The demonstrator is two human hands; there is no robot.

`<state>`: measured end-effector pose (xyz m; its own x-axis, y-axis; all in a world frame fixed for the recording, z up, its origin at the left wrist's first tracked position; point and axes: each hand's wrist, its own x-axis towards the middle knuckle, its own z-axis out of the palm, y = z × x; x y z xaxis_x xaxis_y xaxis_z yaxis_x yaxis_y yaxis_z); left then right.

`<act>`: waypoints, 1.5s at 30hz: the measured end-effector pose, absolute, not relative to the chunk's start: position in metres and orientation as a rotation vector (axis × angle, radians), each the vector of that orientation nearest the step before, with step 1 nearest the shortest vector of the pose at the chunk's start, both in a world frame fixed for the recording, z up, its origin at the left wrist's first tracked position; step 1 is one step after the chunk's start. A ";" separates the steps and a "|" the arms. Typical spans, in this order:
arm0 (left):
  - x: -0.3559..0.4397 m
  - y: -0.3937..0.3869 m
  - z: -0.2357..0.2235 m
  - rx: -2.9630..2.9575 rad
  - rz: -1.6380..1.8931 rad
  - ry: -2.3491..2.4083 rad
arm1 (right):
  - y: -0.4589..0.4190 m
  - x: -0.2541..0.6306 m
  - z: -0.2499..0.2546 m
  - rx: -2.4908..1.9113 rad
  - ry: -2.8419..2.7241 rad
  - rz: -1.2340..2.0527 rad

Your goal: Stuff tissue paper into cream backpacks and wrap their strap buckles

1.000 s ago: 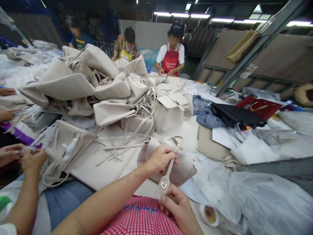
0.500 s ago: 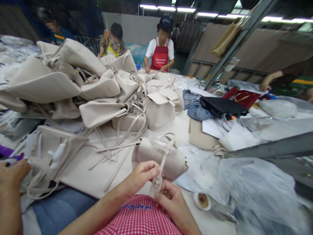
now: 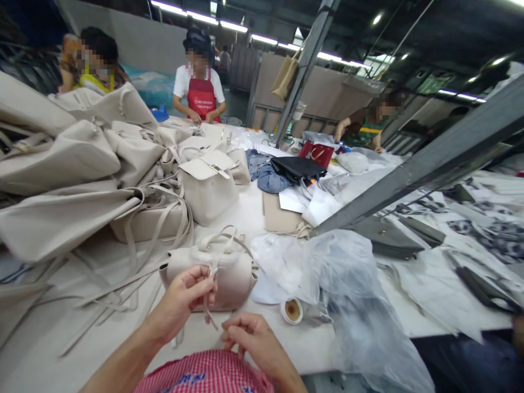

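A small cream leather bag (image 3: 229,270) lies on the white table (image 3: 286,338) right in front of me. My left hand (image 3: 184,297) pinches the bag's narrow cream strap (image 3: 209,311) near the bag's front. My right hand (image 3: 249,338) is closed lower down at the table's near edge, fingers curled around the strap's lower end. Both hands sit just above my red checked apron (image 3: 204,376).
A big heap of cream bags (image 3: 73,164) fills the left. A tape roll (image 3: 292,310) and crumpled clear plastic (image 3: 352,295) lie to the right. A grey metal beam (image 3: 413,169) slants across. Dark bags (image 3: 297,166) and other workers (image 3: 199,82) are farther back.
The view has swung to the right, so the bag heap slid left. My hands with the strap have drawn closer to my body, the left gripping lower on the strap.
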<state>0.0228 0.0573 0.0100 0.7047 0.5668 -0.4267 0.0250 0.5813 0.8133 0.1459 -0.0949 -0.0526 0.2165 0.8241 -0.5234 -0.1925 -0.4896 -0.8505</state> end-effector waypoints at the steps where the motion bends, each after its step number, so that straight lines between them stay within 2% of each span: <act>1: 0.020 0.056 0.009 0.940 0.322 0.742 | -0.103 0.158 -0.062 -1.723 -0.661 1.304; 4: 0.011 0.052 0.004 1.036 0.229 0.765 | -0.126 0.190 -0.094 -2.082 -0.779 0.958; 9: 0.006 0.048 -0.002 1.081 0.189 0.808 | -0.135 0.197 -0.140 -2.343 -0.877 0.700; 13: 0.006 0.050 0.000 1.112 0.205 0.856 | -0.141 0.192 -0.155 -2.523 -0.897 0.545; 19: 0.010 0.047 0.002 1.120 0.224 0.879 | -0.177 0.226 -0.169 -3.082 -0.909 0.332; 24: 0.013 0.045 0.003 1.116 0.214 0.878 | -0.176 0.230 -0.171 -3.061 -1.027 0.318; 28: 0.013 0.043 0.003 1.029 0.223 0.870 | -0.150 0.215 -0.170 -2.874 -1.283 0.223; 35: 0.008 0.039 0.011 0.965 0.238 0.828 | -0.113 0.217 -0.193 -2.706 -1.381 0.155; 45: 0.003 0.037 0.013 0.920 0.280 0.834 | -0.119 0.242 -0.198 -2.440 -1.303 0.365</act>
